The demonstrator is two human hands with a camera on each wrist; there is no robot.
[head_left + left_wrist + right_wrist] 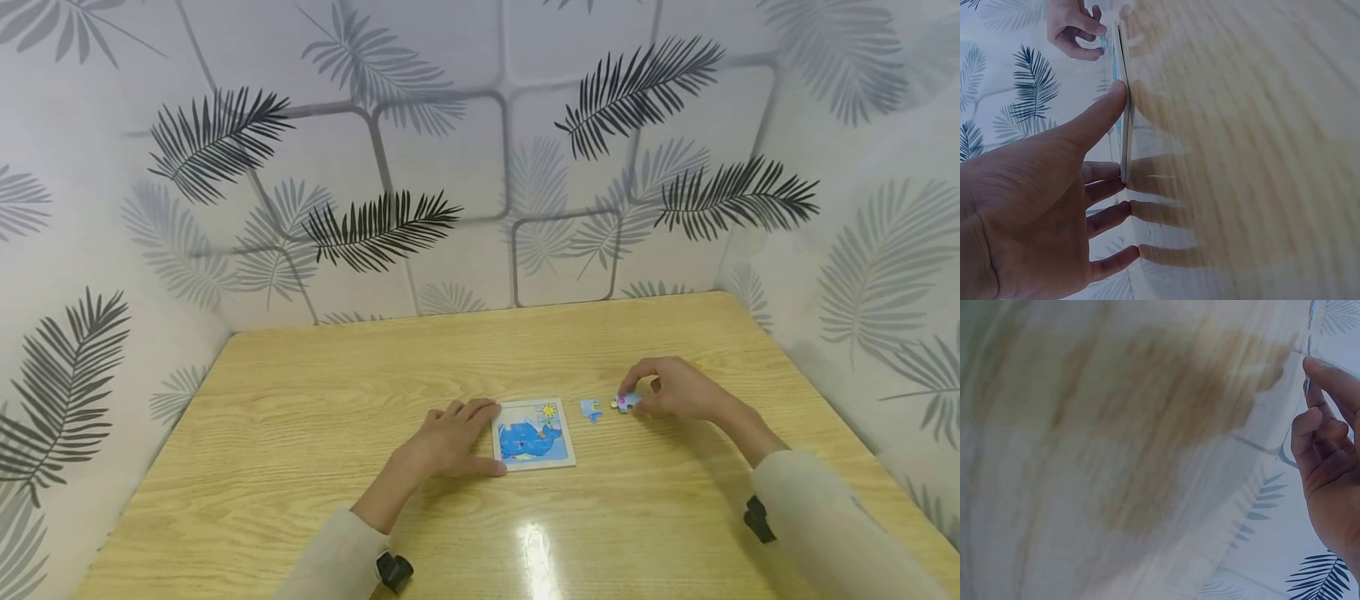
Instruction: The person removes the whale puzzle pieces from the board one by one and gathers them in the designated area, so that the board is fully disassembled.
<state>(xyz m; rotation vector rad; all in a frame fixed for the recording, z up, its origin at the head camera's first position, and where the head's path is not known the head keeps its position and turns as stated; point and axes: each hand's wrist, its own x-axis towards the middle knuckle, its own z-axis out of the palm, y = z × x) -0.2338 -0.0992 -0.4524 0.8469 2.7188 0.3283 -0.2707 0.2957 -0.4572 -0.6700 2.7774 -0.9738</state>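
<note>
A whale puzzle board (572, 450) with a pale frame lies flat on the table. My left hand (452, 446) spreads along its left side, thumb at the near left corner and forefinger by the far left corner. In the left wrist view the thumb (1100, 115) touches the board's near edge, while other fingertips rest on the table. To the right, my right hand (678, 388) pinches a light-blue puzzle piece (627, 402) between thumb and fingers, close above or on the table; which one I cannot tell. Another blue puzzle piece (590, 409) lies between it and the board.
The wooden table (337, 367) extends around the board on every side. Leaf-patterned walls (465, 158) rise behind it and at both sides. A bright glare patch lies on the tabletop in front of the board.
</note>
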